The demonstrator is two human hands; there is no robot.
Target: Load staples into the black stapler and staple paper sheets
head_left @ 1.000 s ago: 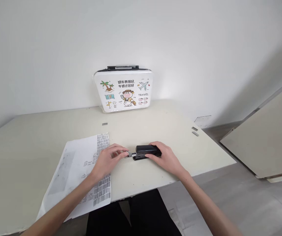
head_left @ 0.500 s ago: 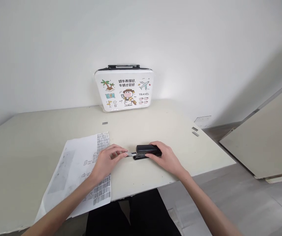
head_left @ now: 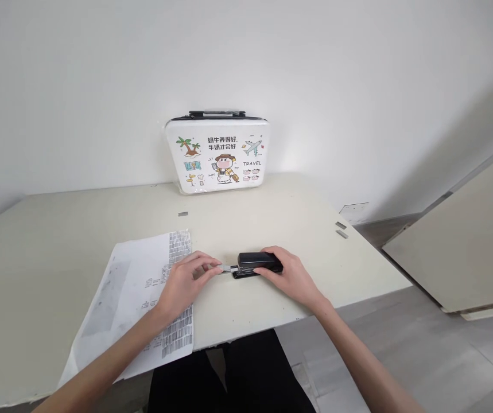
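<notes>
A black stapler (head_left: pixel 252 260) lies on the table, its left end pointing toward my left hand. My right hand (head_left: pixel 291 275) is closed around its right part, thumb along the near side and fingers over the top. Between the thumb and fingertips of my left hand (head_left: pixel 188 281) is a small grey strip of staples (head_left: pixel 225 268), pinched at the stapler's left end. The strip meets the metal part that sticks out there; how far it sits inside is too small to tell. Under my left wrist lies a printed sheet of paper (head_left: pixel 143 258).
A white cartoon-printed case (head_left: pixel 224 155) with a black handle leans against the wall. One loose staple strip (head_left: pixel 183 214) lies in front of it, two more (head_left: pixel 341 234) near the table's right edge. A pale panel (head_left: pixel 465 241) stands at the right.
The staple strip in my left hand has shifted slightly and lies flatter against the stapler's end. My right hand keeps its hold on the stapler.
</notes>
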